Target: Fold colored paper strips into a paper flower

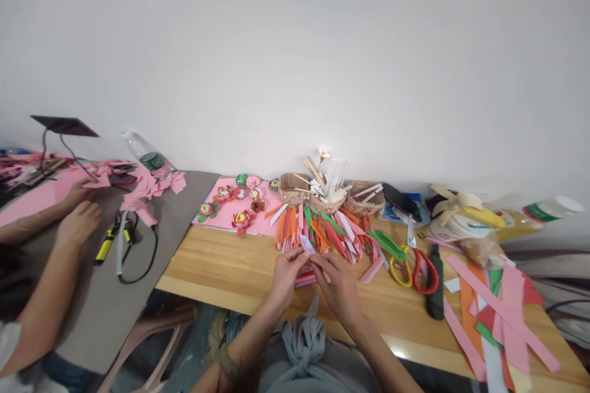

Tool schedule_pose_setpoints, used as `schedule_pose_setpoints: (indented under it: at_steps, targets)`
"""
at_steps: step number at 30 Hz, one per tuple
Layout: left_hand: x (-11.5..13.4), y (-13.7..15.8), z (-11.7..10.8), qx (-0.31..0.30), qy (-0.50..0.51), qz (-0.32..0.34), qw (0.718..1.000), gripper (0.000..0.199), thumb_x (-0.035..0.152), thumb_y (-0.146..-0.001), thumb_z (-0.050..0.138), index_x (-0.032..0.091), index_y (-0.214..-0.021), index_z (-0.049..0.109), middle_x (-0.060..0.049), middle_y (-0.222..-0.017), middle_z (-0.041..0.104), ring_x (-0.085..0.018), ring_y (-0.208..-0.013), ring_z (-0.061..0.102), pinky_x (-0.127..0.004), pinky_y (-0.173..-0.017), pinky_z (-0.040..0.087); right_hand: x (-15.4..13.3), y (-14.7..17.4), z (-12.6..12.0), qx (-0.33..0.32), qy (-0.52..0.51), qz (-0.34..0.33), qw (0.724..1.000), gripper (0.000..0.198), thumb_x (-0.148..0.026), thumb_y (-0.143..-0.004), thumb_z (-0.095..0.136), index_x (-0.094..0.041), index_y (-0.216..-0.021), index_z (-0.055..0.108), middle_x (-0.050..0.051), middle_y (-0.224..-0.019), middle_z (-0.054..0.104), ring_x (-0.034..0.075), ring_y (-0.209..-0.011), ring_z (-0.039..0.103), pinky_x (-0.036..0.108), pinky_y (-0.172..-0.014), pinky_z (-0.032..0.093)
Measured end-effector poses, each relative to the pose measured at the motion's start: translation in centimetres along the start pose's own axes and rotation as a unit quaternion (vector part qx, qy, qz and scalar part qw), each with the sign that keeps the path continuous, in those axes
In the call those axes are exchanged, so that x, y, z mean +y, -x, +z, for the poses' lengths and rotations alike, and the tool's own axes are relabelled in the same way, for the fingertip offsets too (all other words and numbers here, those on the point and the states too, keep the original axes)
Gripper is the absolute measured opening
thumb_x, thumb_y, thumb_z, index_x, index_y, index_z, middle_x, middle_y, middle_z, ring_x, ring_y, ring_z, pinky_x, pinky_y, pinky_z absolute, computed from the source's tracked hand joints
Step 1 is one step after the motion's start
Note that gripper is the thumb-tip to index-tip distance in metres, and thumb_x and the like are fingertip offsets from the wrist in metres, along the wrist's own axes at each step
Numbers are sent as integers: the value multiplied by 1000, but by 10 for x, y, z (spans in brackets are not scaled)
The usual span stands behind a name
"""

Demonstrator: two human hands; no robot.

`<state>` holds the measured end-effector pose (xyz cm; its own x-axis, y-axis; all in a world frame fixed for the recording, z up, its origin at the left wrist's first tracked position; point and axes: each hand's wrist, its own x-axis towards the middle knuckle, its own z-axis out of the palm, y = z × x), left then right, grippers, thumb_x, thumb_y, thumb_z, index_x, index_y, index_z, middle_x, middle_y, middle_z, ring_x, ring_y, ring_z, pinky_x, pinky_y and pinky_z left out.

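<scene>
My left hand (pixel 288 269) and my right hand (pixel 336 279) meet over the front of the wooden table. Between their fingertips they pinch a pale lilac paper strip (pixel 306 244), which sticks up from the fingers. Just beyond lies a dense pile of coloured paper strips (pixel 290 224) in orange, pink, green and white. Several rolled paper flowers (pixel 240 219) rest on a pink sheet (pixel 224 224) to the left. My fingers hide the lower end of the strip I hold.
Woven baskets (pixel 295 183) stand by the wall, one with white sticks. Right of my hands lie scissors (pixel 418 270), a dark-handled tool (pixel 434 288) and long paper strips (pixel 511 319). At the left, another person's hands (pixel 78 221) work at a grey table (pixel 115 313) with a bottle (pixel 150 156).
</scene>
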<state>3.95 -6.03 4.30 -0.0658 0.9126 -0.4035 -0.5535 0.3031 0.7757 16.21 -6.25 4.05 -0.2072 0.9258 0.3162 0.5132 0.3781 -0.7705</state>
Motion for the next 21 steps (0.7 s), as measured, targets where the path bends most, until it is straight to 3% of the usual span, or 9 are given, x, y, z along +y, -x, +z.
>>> schedule_pose_setpoints:
  at_steps: [7,11,15,18,21]
  targets:
    - [4,5,-3,-43,15,-40,998,30,28,-54,77,12,-77,69,-9,-82,69,-19,-77,64,-32,-75,49,-5,1,-6,-29,-80,40,996,20,-24,-84,48,-21,-91,67,8,-91,65,20,-88,61,32,-75,50]
    - [0,4,-3,-27,13,-54,998,29,30,-56,76,11,-78,70,-8,-77,70,-18,-70,64,-30,-70,51,-3,9,-7,-61,-95,74,991,22,-30,-81,53,-24,-96,67,5,-90,67,18,-80,63,27,-68,51]
    - [-5,1,-5,6,18,-57,998,31,33,-57,75,13,-79,69,-5,-72,69,-14,-62,63,-29,-65,52,28,27,-15,-6,-53,174,983,26,-37,-82,49,-20,-87,67,7,-86,68,21,-77,63,30,-65,51]
    - [-7,1,-7,14,20,-61,998,34,36,-56,75,12,-80,67,-5,-74,69,-16,-63,64,-32,-67,53,65,42,-30,75,18,277,958,27,-40,-81,50,-15,-83,62,9,-76,64,23,-71,60,37,-63,48]
    - [-9,2,-8,15,14,-73,997,37,37,-56,75,11,-80,67,-7,-74,68,-18,-64,65,-36,-67,53,95,52,-42,102,51,343,933,23,-36,-81,55,-14,-86,59,6,-82,62,19,-72,58,36,-66,47]
